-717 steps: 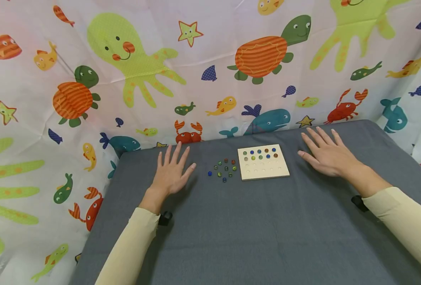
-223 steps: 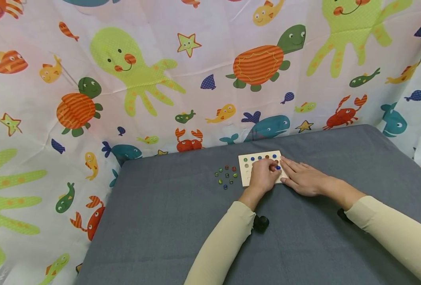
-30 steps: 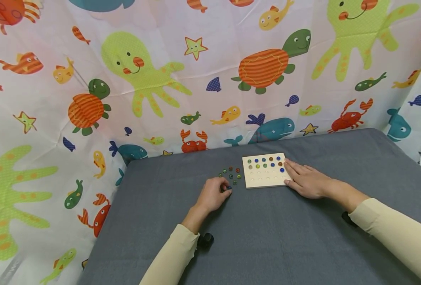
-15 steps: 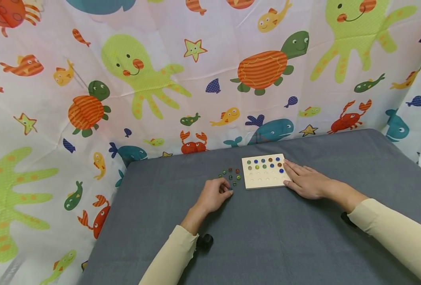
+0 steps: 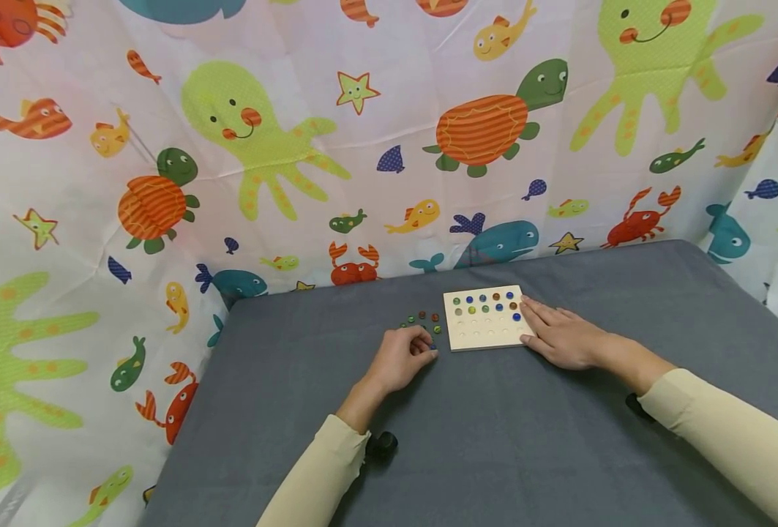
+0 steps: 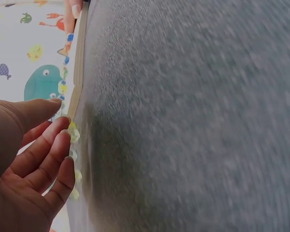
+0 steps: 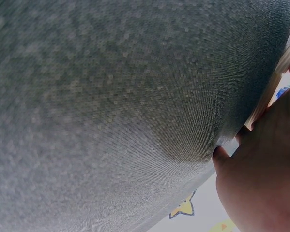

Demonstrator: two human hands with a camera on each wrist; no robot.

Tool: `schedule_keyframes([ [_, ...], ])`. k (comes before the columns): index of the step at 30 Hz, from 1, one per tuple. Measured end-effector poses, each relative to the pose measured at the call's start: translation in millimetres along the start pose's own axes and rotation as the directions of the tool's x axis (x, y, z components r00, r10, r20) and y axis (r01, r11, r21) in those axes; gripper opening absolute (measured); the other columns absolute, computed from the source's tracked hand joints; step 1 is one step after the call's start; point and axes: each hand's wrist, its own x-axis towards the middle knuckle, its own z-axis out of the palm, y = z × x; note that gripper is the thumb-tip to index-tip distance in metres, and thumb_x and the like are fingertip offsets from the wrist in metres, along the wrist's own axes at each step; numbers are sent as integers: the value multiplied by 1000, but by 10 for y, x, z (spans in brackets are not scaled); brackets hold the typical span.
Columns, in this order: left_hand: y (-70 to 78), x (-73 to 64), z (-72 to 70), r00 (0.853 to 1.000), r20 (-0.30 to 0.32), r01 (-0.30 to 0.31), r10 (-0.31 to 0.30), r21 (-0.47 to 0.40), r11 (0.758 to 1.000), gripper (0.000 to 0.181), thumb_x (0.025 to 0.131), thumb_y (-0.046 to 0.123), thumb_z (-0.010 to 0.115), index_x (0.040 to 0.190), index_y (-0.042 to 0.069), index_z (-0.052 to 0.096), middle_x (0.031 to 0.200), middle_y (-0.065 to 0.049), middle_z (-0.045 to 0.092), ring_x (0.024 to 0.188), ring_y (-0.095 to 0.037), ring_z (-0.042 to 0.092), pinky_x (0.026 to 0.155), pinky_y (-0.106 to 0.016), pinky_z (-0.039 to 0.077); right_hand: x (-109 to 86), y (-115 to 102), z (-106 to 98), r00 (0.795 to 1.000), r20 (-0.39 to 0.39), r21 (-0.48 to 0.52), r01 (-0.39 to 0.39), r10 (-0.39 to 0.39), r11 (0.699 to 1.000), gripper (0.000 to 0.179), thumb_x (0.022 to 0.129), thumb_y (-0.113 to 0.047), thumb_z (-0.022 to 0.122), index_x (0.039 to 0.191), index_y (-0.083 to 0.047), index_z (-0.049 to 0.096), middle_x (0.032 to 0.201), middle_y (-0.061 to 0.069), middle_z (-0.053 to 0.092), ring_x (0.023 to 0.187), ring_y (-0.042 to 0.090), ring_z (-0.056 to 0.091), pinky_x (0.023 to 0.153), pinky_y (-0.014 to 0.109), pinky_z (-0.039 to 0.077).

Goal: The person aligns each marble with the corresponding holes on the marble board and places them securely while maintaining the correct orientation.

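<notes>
In the head view, my left hand (image 5: pixel 398 359) pinches a dark blue marble (image 5: pixel 432 347) between thumb and forefinger, just above the cloth. Close beyond the fingers lie several loose marbles, among them a red one (image 5: pixel 435 317) and a yellow-green one (image 5: pixel 437 329); the hand partly hides the group. To the right is a pale wooden board (image 5: pixel 487 338) with rows of round hollows. Marbles fill its two far rows, and a blue marble (image 5: pixel 517 317) sits at the right end of the third. My right hand (image 5: pixel 563 337) rests its straight fingers along the board's right edge.
Grey cloth (image 5: pixel 494 439) covers the table. Behind and to the left hangs a white curtain (image 5: pixel 389 88) printed with sea animals. A dark wrist camera (image 5: pixel 382 445) sits under the left cuff.
Over the last second my left hand has shifted slightly right with the blue marble, while the right hand stays put. Earlier, the left hand was over the board placing another blue marble.
</notes>
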Motion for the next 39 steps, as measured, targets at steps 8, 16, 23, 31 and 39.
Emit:
schedule_keyframes([
  [8,88,56,38,1000,-6,-20,20,-19,1000,12,94,15,76,103,7,73,87,2,68,74,-8,60,70,-25,51,48,13,5,1000,-9,-18,5,-5,1000,76,110,-50,37,162,1,16,170,19,10,155,39,16,118,65,19],
  [16,196,143,112,999,6,-36,36,-48,998,9,93,13,77,100,9,71,85,2,67,72,-8,59,68,-24,49,50,-23,-23,1000,4,-11,-3,3,1000,76,110,-50,38,161,2,16,170,20,10,155,40,16,118,65,18],
  [23,284,206,178,999,14,-49,50,-72,996,10,93,13,77,100,9,71,84,3,67,72,-6,58,67,-21,49,42,-15,-14,1000,5,-1,-8,8,1000,76,109,-49,39,161,2,16,170,21,10,154,41,16,118,66,17],
  [31,338,244,225,997,19,-75,76,-68,995,11,93,14,77,100,8,72,85,2,68,72,-4,59,69,-20,49,27,-19,6,1000,11,4,-20,20,1000,76,109,-48,40,162,1,16,170,20,11,154,41,17,118,66,16],
  [39,373,293,250,996,19,-80,82,-67,995,10,93,14,77,100,9,72,85,3,69,73,-3,60,69,-19,49,-17,-40,-24,1000,3,7,-5,5,1000,81,108,-57,34,162,1,16,169,21,12,154,42,19,117,67,16],
])
